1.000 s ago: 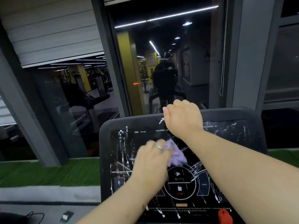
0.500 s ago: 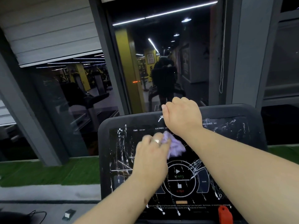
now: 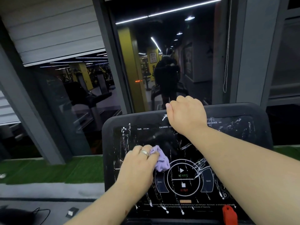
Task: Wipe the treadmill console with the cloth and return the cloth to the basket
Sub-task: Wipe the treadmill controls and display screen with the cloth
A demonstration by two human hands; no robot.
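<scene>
- Wiping the console (image 3: 259, 135) is the step in hand: my left hand (image 3: 138, 166) has its fingers curled round the bunched purple cloth (image 3: 159, 161), pressed on the dark panel just left of the round start and stop ring (image 3: 183, 177).
- My right hand (image 3: 186, 114) is hooked over the console's top edge, fingers curled on the rim, to steady it.
- White streaks (image 3: 125, 132) cover the panel, so I judge much is left; I should work in overlapping passes.
- I'd go lightly near the buttons and keep off the red clip (image 3: 228, 213).
- No basket is in sight.
</scene>
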